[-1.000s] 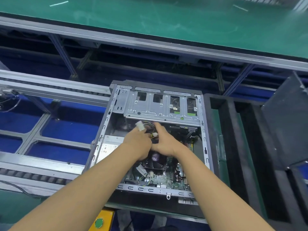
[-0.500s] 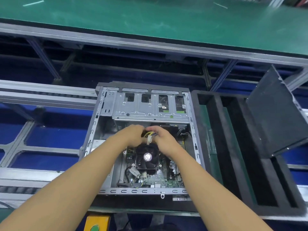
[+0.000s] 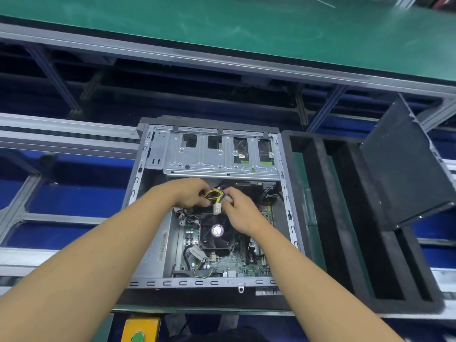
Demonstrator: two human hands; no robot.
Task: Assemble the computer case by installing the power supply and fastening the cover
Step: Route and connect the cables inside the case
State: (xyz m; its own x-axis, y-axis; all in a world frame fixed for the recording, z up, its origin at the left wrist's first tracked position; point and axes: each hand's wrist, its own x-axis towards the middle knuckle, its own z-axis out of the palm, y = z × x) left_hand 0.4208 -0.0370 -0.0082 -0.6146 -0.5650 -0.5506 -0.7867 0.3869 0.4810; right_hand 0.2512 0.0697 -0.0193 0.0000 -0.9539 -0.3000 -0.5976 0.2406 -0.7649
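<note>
An open grey computer case [image 3: 148, 154] lies flat in front of me, its motherboard and black CPU fan [image 3: 217, 233] exposed. The grey power supply [image 3: 164, 245] sits in the case's left part, partly under my left forearm. Both hands meet above the fan. My left hand [image 3: 190, 193] grips a bundle of yellow and black power cables [image 3: 214, 195]. My right hand [image 3: 240, 211] pinches the same bundle near its white connector [image 3: 217, 208], which hangs down between the hands. The dark case cover [image 3: 404, 169] leans upright at the right.
A black foam tray [image 3: 318, 218] with long slots lies right of the case. Metal conveyor rails [image 3: 61, 134] run to the left over blue panels. A green bench surface [image 3: 222, 25] spans the back. A yellow box with a green button [image 3: 139, 329] sits at the near edge.
Both hands have kept hold of the cable bundle and drawn it slightly toward me, over the fan. The white connector now hangs down between the hands. The view has shifted left.
</note>
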